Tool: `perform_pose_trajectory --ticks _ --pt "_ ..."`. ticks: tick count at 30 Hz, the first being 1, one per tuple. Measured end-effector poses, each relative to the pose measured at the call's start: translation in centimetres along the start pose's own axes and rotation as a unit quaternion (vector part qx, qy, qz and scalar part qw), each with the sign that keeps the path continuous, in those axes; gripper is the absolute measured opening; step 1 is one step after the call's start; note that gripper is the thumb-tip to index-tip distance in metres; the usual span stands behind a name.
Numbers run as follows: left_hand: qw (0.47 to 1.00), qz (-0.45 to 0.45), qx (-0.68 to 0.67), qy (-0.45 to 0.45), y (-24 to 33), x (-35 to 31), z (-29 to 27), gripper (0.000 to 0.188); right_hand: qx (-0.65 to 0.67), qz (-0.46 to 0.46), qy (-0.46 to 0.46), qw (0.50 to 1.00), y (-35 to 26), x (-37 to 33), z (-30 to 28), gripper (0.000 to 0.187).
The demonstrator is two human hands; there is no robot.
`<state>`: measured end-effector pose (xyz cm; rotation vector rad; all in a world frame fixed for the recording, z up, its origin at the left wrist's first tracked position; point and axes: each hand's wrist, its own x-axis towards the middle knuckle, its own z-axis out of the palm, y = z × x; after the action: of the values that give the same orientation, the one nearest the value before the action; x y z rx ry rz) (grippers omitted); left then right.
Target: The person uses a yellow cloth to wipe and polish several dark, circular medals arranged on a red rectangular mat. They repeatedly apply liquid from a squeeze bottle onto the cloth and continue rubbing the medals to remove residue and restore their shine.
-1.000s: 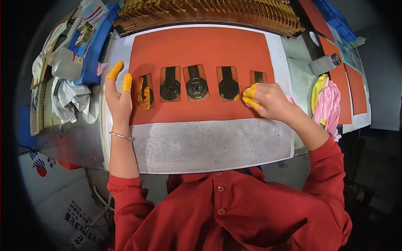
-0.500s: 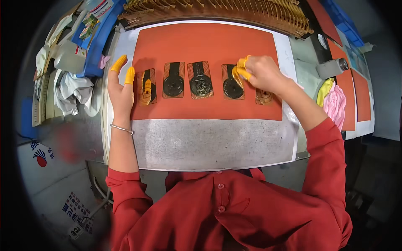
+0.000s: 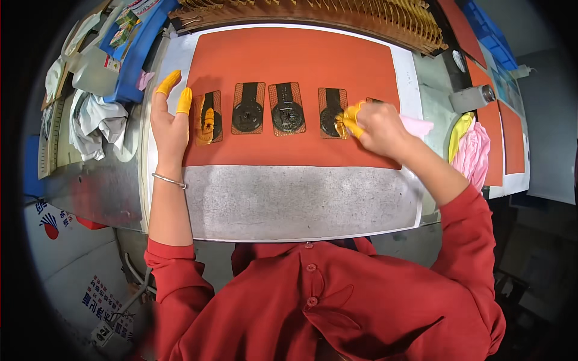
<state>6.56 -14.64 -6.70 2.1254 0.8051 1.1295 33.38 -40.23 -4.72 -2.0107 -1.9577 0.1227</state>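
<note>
My right hand (image 3: 376, 127) covers most of the fifth card (image 3: 374, 101) in the row, so only its top corner shows; whether a medallion sits on it cannot be made out. The fingertips (image 3: 351, 114) of that hand, capped in yellow rubber cots, are drawn together on the right edge of the fourth card (image 3: 332, 112), hiding part of its dark round medallion. A pale pink cloth (image 3: 416, 126) shows just behind the knuckles, mostly concealed. My left hand (image 3: 170, 123) lies flat and spread on the orange mat (image 3: 289, 54), gripping nothing, its capped fingers just beside the first card (image 3: 208, 117), whose medallion looks golden rather than dark. The second card (image 3: 248, 108) and third card (image 3: 286, 108) lie untouched between my hands, each a brown mesh rectangle bearing a black strap and a dark embossed disc. All five cards sit in a row across the middle of the mat on the bench (image 3: 301, 201). The wooden rack (image 3: 337, 15) at the far edge is cut off by the picture's rim.
</note>
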Motion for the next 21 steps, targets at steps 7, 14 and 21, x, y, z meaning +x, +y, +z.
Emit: perform_pose_trajectory --ticks 7,14,21 --pt "1.000 0.002 -0.004 -0.008 -0.2 -0.1 0.1 0.032 -0.025 0.066 0.042 0.997 0.6 0.8 0.3 0.014" --pt "1.000 0.000 -0.018 0.003 0.1 0.1 0.2 0.033 -0.049 0.040 0.052 0.997 0.8 0.2 0.8 0.011" --pt "1.000 0.017 0.007 0.009 -0.2 0.0 0.1 0.033 -0.030 0.056 0.043 0.997 -0.4 -0.4 0.5 0.010"
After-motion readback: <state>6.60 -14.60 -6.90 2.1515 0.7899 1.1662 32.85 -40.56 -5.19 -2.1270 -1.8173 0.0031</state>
